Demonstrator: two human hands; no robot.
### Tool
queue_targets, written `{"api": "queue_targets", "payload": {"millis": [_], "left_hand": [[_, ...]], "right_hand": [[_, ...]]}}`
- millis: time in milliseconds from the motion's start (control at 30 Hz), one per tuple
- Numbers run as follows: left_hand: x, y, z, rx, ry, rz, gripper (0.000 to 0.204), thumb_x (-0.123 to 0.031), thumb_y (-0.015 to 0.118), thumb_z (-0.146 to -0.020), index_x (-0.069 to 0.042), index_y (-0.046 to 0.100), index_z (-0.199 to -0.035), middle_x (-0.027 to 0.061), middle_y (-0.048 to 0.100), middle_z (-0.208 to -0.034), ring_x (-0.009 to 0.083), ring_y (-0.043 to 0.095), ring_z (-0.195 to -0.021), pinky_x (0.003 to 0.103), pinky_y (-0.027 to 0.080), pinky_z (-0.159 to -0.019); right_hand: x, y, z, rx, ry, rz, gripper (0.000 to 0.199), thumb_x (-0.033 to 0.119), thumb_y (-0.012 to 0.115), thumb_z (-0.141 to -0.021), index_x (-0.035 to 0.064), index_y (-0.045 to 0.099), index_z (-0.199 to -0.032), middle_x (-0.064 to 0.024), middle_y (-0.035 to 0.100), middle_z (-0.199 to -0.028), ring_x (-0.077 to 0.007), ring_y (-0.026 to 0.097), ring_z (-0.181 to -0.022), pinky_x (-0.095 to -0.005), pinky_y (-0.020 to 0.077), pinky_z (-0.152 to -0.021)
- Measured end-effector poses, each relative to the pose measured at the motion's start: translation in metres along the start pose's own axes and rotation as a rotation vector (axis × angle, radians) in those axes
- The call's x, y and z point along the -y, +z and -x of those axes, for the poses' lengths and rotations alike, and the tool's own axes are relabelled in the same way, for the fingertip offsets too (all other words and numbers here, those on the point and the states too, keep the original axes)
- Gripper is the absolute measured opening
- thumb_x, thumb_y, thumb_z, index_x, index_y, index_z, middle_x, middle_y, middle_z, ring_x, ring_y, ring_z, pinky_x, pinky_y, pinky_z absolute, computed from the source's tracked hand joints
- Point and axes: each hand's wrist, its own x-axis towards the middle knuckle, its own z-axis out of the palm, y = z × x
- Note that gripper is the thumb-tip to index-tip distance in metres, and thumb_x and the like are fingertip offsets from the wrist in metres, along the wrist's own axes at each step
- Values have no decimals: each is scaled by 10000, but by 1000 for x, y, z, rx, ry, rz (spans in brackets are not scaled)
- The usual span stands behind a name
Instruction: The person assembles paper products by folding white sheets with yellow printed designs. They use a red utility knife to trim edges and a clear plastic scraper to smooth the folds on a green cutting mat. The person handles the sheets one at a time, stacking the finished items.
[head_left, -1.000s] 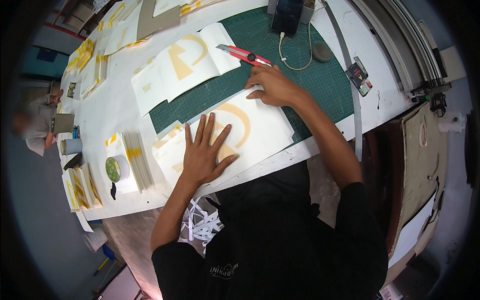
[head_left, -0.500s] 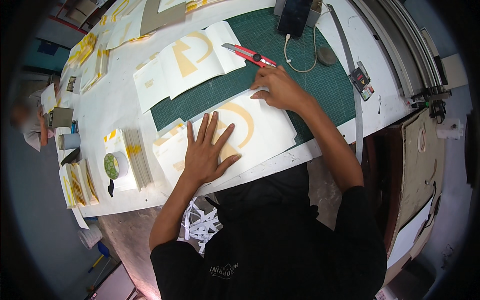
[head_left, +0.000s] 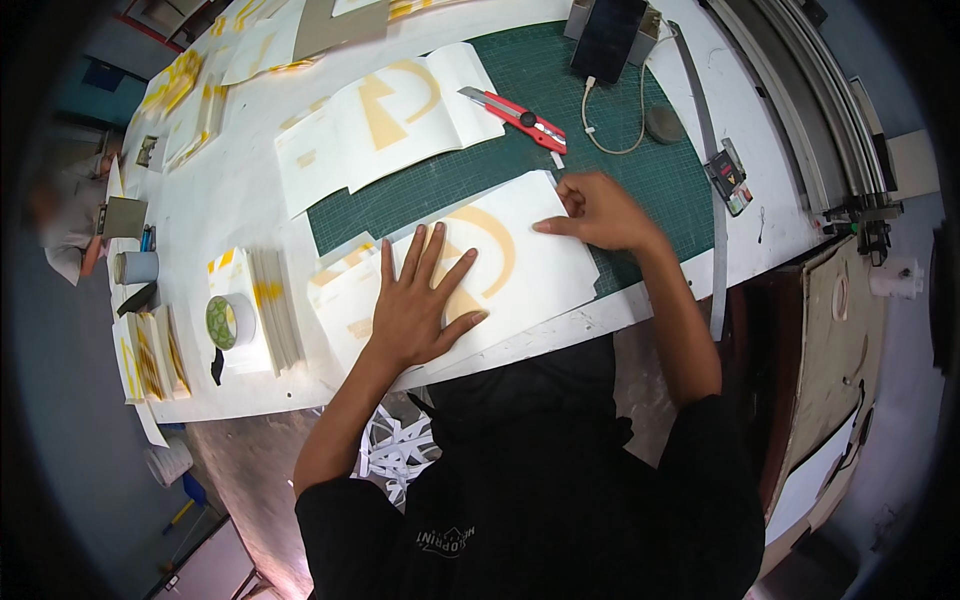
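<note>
A white sheet with a pale yellow printed shape (head_left: 540, 215) lies over the near edge of the green cutting mat (head_left: 420, 185); it appears to have layers beneath. My left hand (head_left: 412, 300) rests flat on it, fingers spread. At the sheet's far right corner is my right hand (head_left: 605, 215), its thumb on the paper and its other fingers curled at the edge. Beyond that hand lies a red utility knife (head_left: 528, 120), blade showing, touching neither hand. A similar open printed sheet (head_left: 385, 115) lies farther back on the mat.
A tape roll (head_left: 230, 322) sits on a paper stack (head_left: 270, 310) at left. A phone (head_left: 607, 40) with a cable stands at the back. A steel ruler (head_left: 716, 250) lies to the right. Paper strips (head_left: 395, 450) are below the table edge. Another person (head_left: 75, 215) is far left.
My right hand has slid rightward and nearer along the sheet's edge, away from the knife, uncovering a small white scrap beside it. My left hand stays flat on the sheet.
</note>
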Motion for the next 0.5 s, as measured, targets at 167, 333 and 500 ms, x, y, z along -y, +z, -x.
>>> {"api": "queue_targets", "payload": {"millis": [167, 333, 500], "left_hand": [[1, 3, 0, 11, 9, 3, 804, -690, 555, -997, -198, 478, -1629, 281, 227, -1743, 462, 159, -1635, 732, 41, -1259], [2, 4, 2, 5, 5, -4, 813, -697, 553, -995, -209, 464, -1638, 274, 215, -1750, 459, 154, -1637, 736, 40, -1258], [3, 4, 1, 23, 3, -3, 817, -703, 552, -993, -218, 454, -1643, 269, 210, -1753, 458, 156, -1637, 737, 39, -1260]], "right_hand": [[-5, 22, 43, -125, 104, -69, 422, 307, 959, -776, 11, 663, -831, -111, 619, -686, -198, 582, -622, -357, 426, -575], [13, 34, 53, -241, 140, -36, 383, 283, 930, -814, -8, 690, -881, -138, 675, -735, -226, 637, -644, -375, 458, -583], [22, 30, 2, -327, -4, 65, 332, 207, 928, -829, -28, 728, -951, -74, 620, -702, -145, 507, -598, -338, 421, -573]]}}
